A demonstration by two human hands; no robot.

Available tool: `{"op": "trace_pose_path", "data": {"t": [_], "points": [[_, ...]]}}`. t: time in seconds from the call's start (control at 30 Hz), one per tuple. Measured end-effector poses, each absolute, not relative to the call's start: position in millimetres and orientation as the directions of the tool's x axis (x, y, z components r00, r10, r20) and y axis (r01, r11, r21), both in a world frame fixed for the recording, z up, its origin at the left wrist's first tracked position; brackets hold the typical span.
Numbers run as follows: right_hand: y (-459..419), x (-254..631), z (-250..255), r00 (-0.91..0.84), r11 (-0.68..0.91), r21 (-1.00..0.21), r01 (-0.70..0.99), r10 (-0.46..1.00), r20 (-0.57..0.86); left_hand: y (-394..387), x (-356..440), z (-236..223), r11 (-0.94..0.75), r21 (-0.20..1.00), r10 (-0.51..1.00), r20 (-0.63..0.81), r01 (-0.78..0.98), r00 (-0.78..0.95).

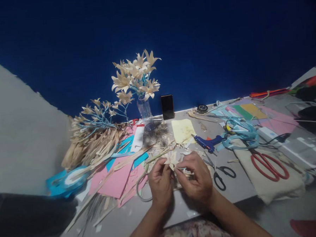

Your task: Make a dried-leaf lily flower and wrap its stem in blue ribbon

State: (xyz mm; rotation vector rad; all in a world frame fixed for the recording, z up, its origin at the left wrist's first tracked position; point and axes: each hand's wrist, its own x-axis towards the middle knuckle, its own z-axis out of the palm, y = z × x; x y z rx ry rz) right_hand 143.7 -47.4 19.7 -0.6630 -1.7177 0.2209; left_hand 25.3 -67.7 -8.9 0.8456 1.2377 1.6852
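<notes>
Both my hands meet over the front middle of the table. My left hand [159, 180] and my right hand [195, 176] pinch the same small pale husk flower [173, 159] between their fingertips; its petals stick up just above my fingers. A thin stem or wire loop [140, 190] curves down to the left of my left hand. Loose husk strips [160, 154] lie just beyond the flower.
A vase of finished pale flowers [144, 110] and a phone [167, 106] stand at the back. Dried husks [96, 146] and pink paper [113, 181] lie left. A blue glue gun [208, 143], black scissors [219, 173], red scissors [269, 165] and ribbon [240, 130] lie right.
</notes>
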Motion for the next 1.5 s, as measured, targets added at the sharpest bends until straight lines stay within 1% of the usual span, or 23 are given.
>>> {"op": "trace_pose_path", "data": {"t": [0.1,0.2,0.33,0.53,0.67,0.77,0.87,0.93,1.03,1.2,1.37,1.5], "points": [[-44.8,143.6,15.6,-0.149,0.832,-0.433,0.347,0.505,0.85,-68.9,24.2,-13.3,-0.156,0.966,0.905,0.057,-0.204,-0.422],[-42.2,143.2,12.5,-0.171,0.814,-0.439,0.38,0.528,0.832,-70.8,24.2,-16.4,-0.147,0.97,0.904,0.052,-0.195,-0.425],[-41.2,140.9,13.1,-0.135,0.794,-0.467,0.388,0.551,0.824,-71.9,24.2,-14.0,-0.153,0.976,0.906,0.077,-0.153,-0.416],[-40.9,137.8,15.4,-0.11,0.769,-0.532,0.354,0.599,0.793,-71.0,22.3,-11.4,-0.223,0.968,0.883,0.151,-0.114,-0.445],[-43.5,136.7,12.7,-0.109,0.74,-0.597,0.311,0.652,0.751,-72.1,21.6,-16.6,-0.217,0.966,0.873,0.129,-0.138,-0.47],[-46.6,135.8,9.6,-0.065,0.651,-0.712,0.261,0.748,0.66,-73.4,21.6,-18.5,-0.198,0.969,0.879,0.108,-0.149,-0.463],[-48.0,135.3,8.5,-0.056,0.486,-0.858,0.166,0.873,0.484,-73.9,20.9,-17.9,-0.192,0.973,0.884,0.116,-0.125,-0.453],[-47.9,135.0,8.8,-0.076,0.396,-0.912,0.108,0.918,0.389,-73.5,20.3,-17.6,-0.194,0.975,0.882,0.125,-0.108,-0.453],[-47.5,134.0,8.7,-0.077,0.339,-0.939,0.053,0.939,0.334,-72.5,19.7,-19.1,-0.18,0.978,0.879,0.111,-0.107,-0.464],[-47.8,131.3,6.4,-0.071,0.268,-0.963,-0.037,0.96,0.27,-72.2,19.3,-23.0,-0.127,0.978,0.894,0.041,-0.164,-0.446],[-47.6,129.7,6.5,-0.079,0.215,-0.97,-0.115,0.971,0.224,-72.1,16.5,-21.2,-0.145,0.982,0.897,0.08,-0.12,-0.434],[-47.3,128.3,3.9,-0.092,0.134,-0.973,-0.186,0.984,0.153,-71.4,15.8,-18.4,-0.168,0.983,0.89,0.122,-0.068,-0.439]]}}
